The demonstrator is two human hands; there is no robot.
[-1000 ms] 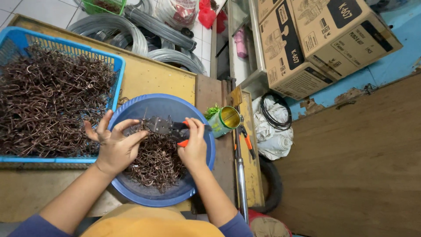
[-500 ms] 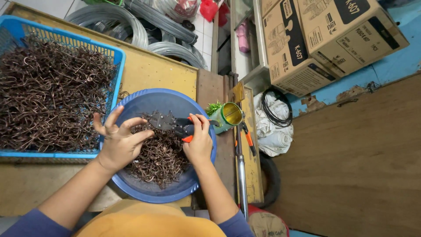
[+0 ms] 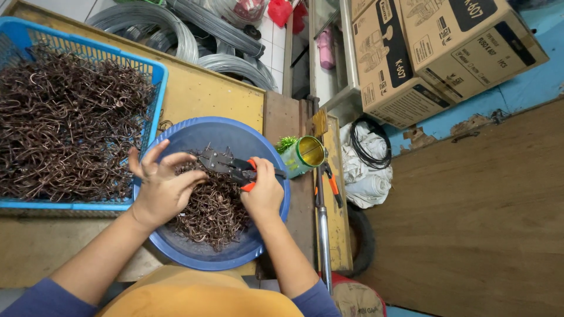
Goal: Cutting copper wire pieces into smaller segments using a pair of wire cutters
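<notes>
Over round blue basin (image 3: 182,138), right hand (image 3: 262,196) grip closed on orange-handled pliers (image 3: 232,166), left hand (image 3: 161,188) fingers spread

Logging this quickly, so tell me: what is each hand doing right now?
Left hand: open, fingers spread over the bent wire pieces.
Right hand: closed on the orange-handled pliers.
</notes>
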